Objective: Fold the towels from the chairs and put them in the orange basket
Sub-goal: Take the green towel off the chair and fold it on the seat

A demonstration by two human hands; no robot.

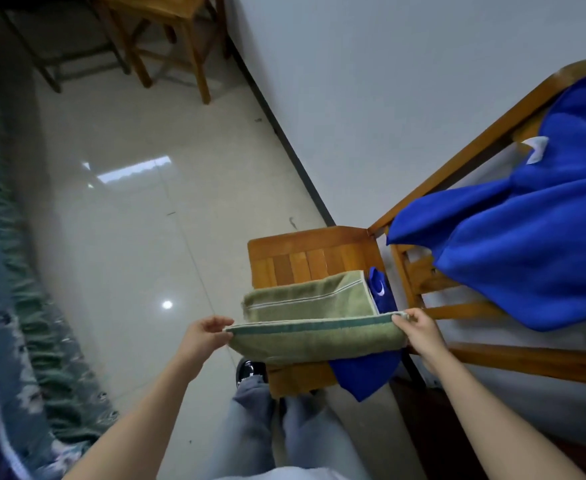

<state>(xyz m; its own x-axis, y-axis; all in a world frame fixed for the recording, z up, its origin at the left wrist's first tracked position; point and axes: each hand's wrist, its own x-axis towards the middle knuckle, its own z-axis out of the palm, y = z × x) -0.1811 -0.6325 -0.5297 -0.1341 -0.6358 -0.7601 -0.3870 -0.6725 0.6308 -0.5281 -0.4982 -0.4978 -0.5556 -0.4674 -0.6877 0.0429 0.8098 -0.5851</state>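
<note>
Green towel (315,336) is being folded over the chair seat (305,251) near edge, its corners being pinched by left hand (204,336) and right hand (419,329), held apart; alignment with the far hem is probably needed next.

A glossy pale tile floor (121,220) mirrors bright lights. A white wall (388,81) meets it along a dark baseboard (284,133). At the left edge lies a blue-green floral cloth (4,271) with a ruffled border. Light grey trousers (256,427) and a black shoe (248,370) show below.
</note>
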